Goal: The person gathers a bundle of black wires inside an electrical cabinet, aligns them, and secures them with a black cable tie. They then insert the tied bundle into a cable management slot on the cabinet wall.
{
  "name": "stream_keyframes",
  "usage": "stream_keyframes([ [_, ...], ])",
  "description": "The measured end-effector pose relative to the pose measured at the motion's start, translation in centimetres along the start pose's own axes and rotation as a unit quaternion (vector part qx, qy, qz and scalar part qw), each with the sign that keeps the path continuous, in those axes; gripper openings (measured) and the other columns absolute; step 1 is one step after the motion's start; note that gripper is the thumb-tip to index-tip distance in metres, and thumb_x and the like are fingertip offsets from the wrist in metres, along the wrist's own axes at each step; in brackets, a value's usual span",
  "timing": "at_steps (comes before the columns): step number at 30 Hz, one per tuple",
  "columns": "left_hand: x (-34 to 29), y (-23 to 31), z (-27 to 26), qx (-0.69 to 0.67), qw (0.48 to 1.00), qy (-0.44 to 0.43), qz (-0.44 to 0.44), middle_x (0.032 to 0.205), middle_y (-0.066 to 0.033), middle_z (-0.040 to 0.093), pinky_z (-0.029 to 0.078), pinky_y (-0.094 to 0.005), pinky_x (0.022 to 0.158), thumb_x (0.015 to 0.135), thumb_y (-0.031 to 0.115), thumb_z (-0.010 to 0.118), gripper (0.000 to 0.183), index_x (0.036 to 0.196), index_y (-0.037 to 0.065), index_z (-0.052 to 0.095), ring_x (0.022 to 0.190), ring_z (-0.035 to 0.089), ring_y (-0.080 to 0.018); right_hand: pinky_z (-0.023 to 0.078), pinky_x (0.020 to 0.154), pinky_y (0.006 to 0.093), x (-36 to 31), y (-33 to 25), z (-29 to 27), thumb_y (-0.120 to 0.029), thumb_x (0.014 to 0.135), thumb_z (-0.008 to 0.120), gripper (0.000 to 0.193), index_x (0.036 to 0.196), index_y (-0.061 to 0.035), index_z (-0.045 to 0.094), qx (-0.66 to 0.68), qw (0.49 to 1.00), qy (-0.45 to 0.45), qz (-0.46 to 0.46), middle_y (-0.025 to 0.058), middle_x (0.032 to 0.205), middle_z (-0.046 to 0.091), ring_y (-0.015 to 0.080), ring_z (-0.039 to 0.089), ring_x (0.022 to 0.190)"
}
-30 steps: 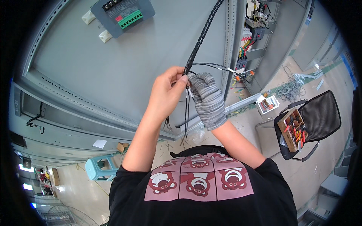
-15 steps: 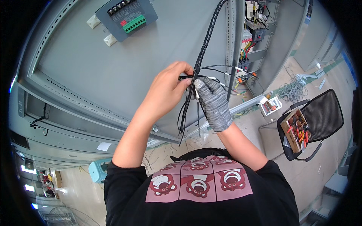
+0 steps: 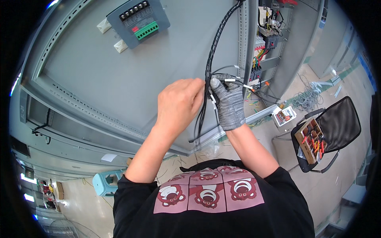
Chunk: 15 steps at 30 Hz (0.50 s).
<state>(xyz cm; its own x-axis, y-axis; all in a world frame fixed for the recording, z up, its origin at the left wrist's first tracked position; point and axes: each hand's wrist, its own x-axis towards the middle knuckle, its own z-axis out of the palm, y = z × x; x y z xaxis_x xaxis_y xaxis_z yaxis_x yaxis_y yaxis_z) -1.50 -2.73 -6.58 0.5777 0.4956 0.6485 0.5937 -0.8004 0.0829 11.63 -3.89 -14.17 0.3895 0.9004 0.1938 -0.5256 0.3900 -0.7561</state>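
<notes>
A black spiral-wrapped wire bundle [image 3: 217, 41] hangs in front of the grey cabinet door and fans out into loose black wires below. My bare left hand [image 3: 178, 104] is closed at the bundle's left side, its fingertips against the wires. In a grey knitted glove, my right hand [image 3: 228, 101] grips the bundle from the right, thumb up. Several black wires with white marker sleeves [image 3: 230, 80] stick out to the right past the glove. Other wire ends [image 3: 201, 123] dangle below my hands. What lies between the left fingertips is hidden.
A grey-blue device with a green terminal block [image 3: 147, 30] is mounted on the door [image 3: 99, 79]. The open cabinet at right holds breakers [image 3: 270, 41] and coloured wires. A chair [image 3: 341, 123] carries a wooden tool box [image 3: 311, 139]. Nearby are a cable coil [image 3: 307, 97] and a blue stool [image 3: 104, 184].
My left hand has turned, its back now facing up, with its fingers drawn closer against the bundle. The marked wires at right have shifted. The view has moved slightly.
</notes>
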Motion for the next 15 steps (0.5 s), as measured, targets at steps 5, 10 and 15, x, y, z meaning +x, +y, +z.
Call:
stream_keyframes([
  [5,0.3,-0.4,-0.1,0.012,1.0,0.022,-0.014,0.07,-0.0074,0.062,0.047,-0.0377,0.058,0.084,0.01,0.065,0.003,0.086,0.009,0.064,0.066,0.062,-0.0278,0.046,0.063,0.0204,1.0,-0.5,-0.1,-0.011,0.091,0.067,0.009,0.096,-0.004,0.069,-0.066,0.997,-0.032,0.03,-0.0001,0.082,0.066,0.0062,0.056,0.072],
  [10,-0.2,-1.0,-0.5,0.045,0.999,-0.006,-0.03,0.072,-0.007,0.061,0.045,-0.0387,0.058,0.085,0.012,0.065,0.005,0.085,0.008,0.062,0.067,0.061,-0.0283,0.043,0.063,0.022,1.7,-2.0,-0.3,-0.025,0.088,0.073,0.024,0.1,-0.0049,0.072,-0.223,0.966,-0.111,0.075,-0.0025,0.081,0.064,0.0052,0.051,0.071],
  [15,-0.1,-0.6,-1.5,0.055,0.997,-0.015,-0.049,0.073,-0.0077,0.061,0.045,-0.0391,0.057,0.086,0.013,0.063,0.006,0.083,0.008,0.061,0.067,0.06,-0.0287,0.04,0.059,0.0246,2.0,-2.4,-0.2,-0.032,0.086,0.074,0.027,0.092,-0.0058,0.07,-0.234,0.959,-0.158,0.038,-0.0041,0.072,0.058,0.0076,0.049,0.066],
])
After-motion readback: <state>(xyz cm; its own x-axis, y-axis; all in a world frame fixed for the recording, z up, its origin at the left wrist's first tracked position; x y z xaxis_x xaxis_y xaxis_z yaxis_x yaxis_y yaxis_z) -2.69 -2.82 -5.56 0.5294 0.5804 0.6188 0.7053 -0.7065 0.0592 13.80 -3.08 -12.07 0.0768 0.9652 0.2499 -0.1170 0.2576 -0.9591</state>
